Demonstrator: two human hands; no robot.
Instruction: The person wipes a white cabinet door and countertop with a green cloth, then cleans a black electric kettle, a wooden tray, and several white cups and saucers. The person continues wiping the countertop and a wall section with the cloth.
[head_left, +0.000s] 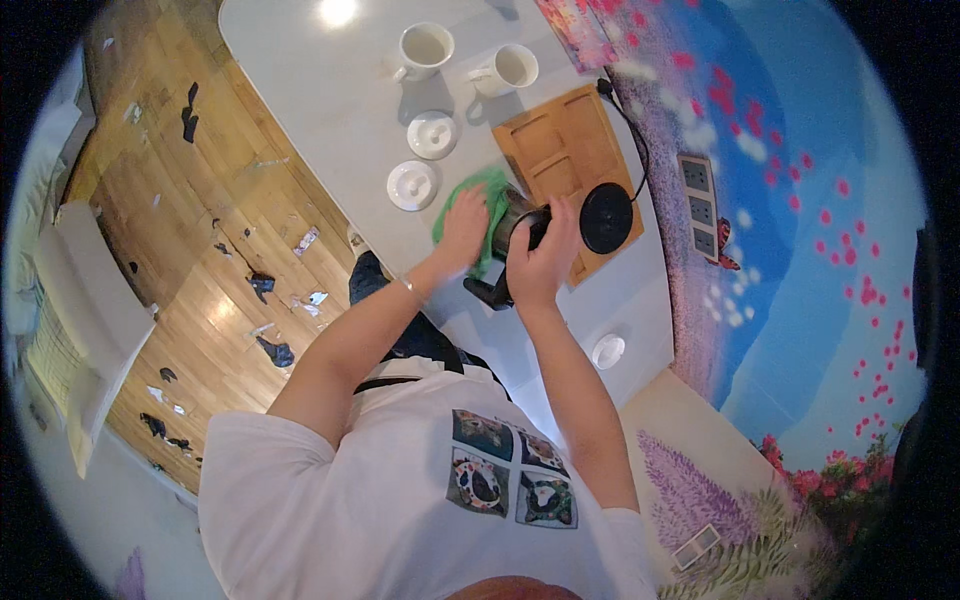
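An electric kettle with a dark metal body (510, 231) and a black handle (491, 291) is between my hands above the white table. My left hand (465, 225) presses a green cloth (463, 196) against the kettle's side. My right hand (546, 251) grips the kettle at its black end. Beside it, a round black kettle base (606, 219) rests on a wooden tray (581, 139) with compartments. Two white lids with knobs, a nearer lid (412, 186) and a farther lid (432, 136), lie left of the tray.
Two white mugs, one (427, 46) left and one (513, 69) right, stand farther back. A small white dish (608, 351) lies near the table's right edge. The base's black cord (639, 142) runs along the wall, near sockets (700, 208). Scraps litter the wooden floor (225, 300).
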